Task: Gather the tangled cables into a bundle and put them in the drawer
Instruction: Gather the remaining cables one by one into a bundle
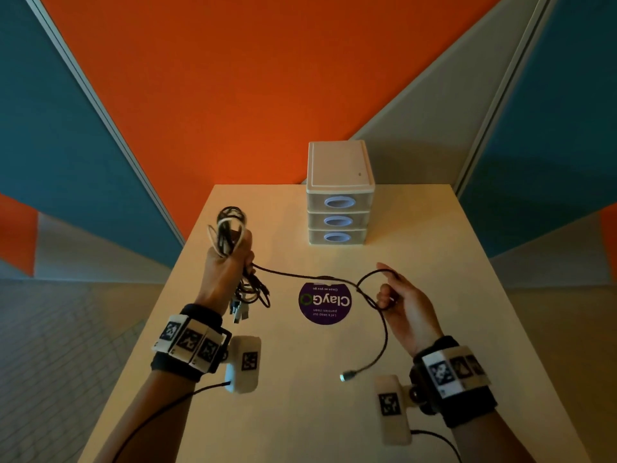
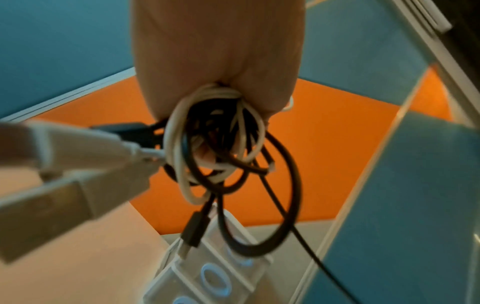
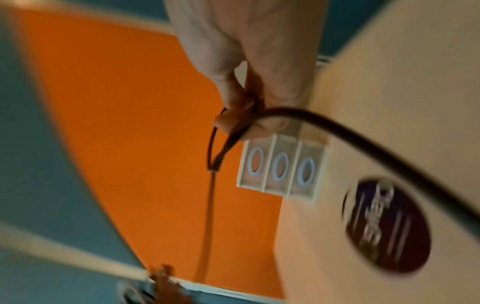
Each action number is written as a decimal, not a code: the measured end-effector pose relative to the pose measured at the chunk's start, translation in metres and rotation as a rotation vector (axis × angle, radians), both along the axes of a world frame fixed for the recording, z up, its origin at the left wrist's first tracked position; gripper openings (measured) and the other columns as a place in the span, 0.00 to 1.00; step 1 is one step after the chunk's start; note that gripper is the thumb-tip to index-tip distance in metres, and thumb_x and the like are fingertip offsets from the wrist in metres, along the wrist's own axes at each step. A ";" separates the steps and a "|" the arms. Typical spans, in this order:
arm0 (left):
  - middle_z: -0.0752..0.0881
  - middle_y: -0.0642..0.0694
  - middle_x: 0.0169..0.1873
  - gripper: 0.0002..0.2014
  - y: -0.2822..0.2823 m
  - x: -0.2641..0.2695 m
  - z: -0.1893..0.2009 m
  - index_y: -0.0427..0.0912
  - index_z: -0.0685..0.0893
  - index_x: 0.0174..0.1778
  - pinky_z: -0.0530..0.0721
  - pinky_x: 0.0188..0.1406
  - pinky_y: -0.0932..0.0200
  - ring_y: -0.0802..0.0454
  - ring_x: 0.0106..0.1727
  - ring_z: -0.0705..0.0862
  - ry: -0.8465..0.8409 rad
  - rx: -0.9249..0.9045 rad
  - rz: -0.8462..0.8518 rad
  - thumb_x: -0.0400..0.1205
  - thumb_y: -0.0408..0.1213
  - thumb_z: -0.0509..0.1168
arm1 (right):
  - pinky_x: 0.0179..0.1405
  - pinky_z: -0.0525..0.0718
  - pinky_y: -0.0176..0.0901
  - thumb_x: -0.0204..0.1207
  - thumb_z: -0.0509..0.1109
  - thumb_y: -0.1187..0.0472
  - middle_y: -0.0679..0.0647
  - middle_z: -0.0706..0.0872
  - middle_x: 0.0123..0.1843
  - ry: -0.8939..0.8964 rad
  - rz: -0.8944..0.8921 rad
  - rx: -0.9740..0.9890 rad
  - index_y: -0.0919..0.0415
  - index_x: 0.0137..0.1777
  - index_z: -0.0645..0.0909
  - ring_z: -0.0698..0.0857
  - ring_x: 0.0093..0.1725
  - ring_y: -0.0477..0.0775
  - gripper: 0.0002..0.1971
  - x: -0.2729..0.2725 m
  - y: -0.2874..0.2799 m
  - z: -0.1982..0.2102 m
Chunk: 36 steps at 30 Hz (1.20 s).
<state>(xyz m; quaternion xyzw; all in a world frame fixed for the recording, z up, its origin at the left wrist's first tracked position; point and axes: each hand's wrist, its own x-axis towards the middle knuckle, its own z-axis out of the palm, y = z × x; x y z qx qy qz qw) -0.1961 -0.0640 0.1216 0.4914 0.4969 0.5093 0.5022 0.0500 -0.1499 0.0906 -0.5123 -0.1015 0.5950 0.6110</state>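
Note:
My left hand (image 1: 230,259) grips a bundle of black and white cables (image 1: 228,228) above the table's left side; loops stick out above the fist and plugs dangle below (image 1: 240,307). In the left wrist view the cable bundle (image 2: 221,144) hangs from the fist (image 2: 218,61). One black cable (image 1: 300,275) runs from the bundle across to my right hand (image 1: 400,302), which pinches a loop of it (image 3: 241,131). Its free end with a silver plug (image 1: 347,375) hangs near the table. A small three-drawer unit (image 1: 339,195) stands at the back, all drawers closed.
A round purple sticker (image 1: 324,303) lies on the light wooden table (image 1: 434,255) between my hands. Orange and teal partition panels (image 1: 233,95) stand behind the table. The drawer unit also shows in the right wrist view (image 3: 280,166).

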 end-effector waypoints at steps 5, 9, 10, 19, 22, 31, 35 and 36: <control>0.80 0.54 0.20 0.08 -0.026 0.029 -0.008 0.49 0.83 0.35 0.74 0.24 0.66 0.65 0.19 0.74 0.420 -0.027 -0.314 0.80 0.44 0.67 | 0.16 0.69 0.31 0.80 0.56 0.62 0.56 0.88 0.29 0.203 0.013 0.010 0.62 0.36 0.74 0.69 0.16 0.43 0.12 -0.015 0.001 0.013; 0.81 0.52 0.20 0.13 -0.037 0.051 -0.008 0.45 0.83 0.30 0.74 0.26 0.63 0.60 0.23 0.75 0.411 -0.023 -0.444 0.76 0.47 0.72 | 0.12 0.68 0.30 0.80 0.55 0.64 0.62 0.92 0.46 0.278 0.059 0.100 0.63 0.37 0.74 0.68 0.15 0.42 0.11 -0.029 0.005 0.030; 0.83 0.47 0.23 0.14 -0.038 0.054 -0.007 0.40 0.84 0.33 0.75 0.28 0.61 0.59 0.26 0.77 0.376 -0.023 -0.474 0.76 0.48 0.72 | 0.12 0.68 0.29 0.79 0.55 0.64 0.62 0.92 0.47 0.302 0.062 0.121 0.63 0.38 0.74 0.68 0.15 0.42 0.11 -0.031 0.005 0.033; 0.77 0.56 0.17 0.07 -0.044 0.068 0.008 0.46 0.83 0.35 0.70 0.20 0.68 0.60 0.19 0.73 0.054 -0.120 -0.487 0.79 0.33 0.68 | 0.13 0.59 0.30 0.77 0.54 0.65 0.50 0.89 0.39 0.293 0.110 0.257 0.58 0.46 0.83 0.66 0.15 0.41 0.14 -0.043 0.005 0.032; 0.68 0.57 0.14 0.12 -0.040 0.066 0.005 0.46 0.78 0.30 0.62 0.16 0.67 0.61 0.16 0.63 0.034 -0.193 -0.425 0.78 0.34 0.70 | 0.15 0.64 0.31 0.76 0.53 0.65 0.51 0.84 0.37 0.266 0.161 0.303 0.59 0.47 0.83 0.68 0.18 0.43 0.15 -0.044 0.005 0.030; 0.70 0.56 0.13 0.04 -0.035 0.050 0.019 0.38 0.82 0.41 0.65 0.18 0.70 0.64 0.16 0.65 0.069 -0.226 -0.456 0.80 0.33 0.67 | 0.35 0.86 0.39 0.80 0.61 0.62 0.51 0.89 0.42 -0.315 0.350 0.290 0.58 0.52 0.86 0.87 0.33 0.49 0.11 -0.029 -0.001 0.020; 0.68 0.57 0.14 0.05 -0.036 0.048 0.016 0.34 0.83 0.44 0.62 0.22 0.64 0.61 0.17 0.63 0.110 -0.227 -0.461 0.79 0.33 0.68 | 0.20 0.75 0.35 0.73 0.73 0.61 0.46 0.85 0.24 -0.740 0.288 0.254 0.58 0.40 0.88 0.77 0.21 0.45 0.04 -0.023 0.002 0.016; 0.68 0.57 0.14 0.05 -0.035 0.047 0.016 0.37 0.82 0.40 0.63 0.22 0.65 0.61 0.17 0.63 0.106 -0.231 -0.458 0.79 0.34 0.68 | 0.19 0.74 0.36 0.73 0.72 0.63 0.48 0.84 0.25 -0.737 0.231 0.232 0.60 0.39 0.88 0.75 0.21 0.46 0.04 -0.023 0.003 0.014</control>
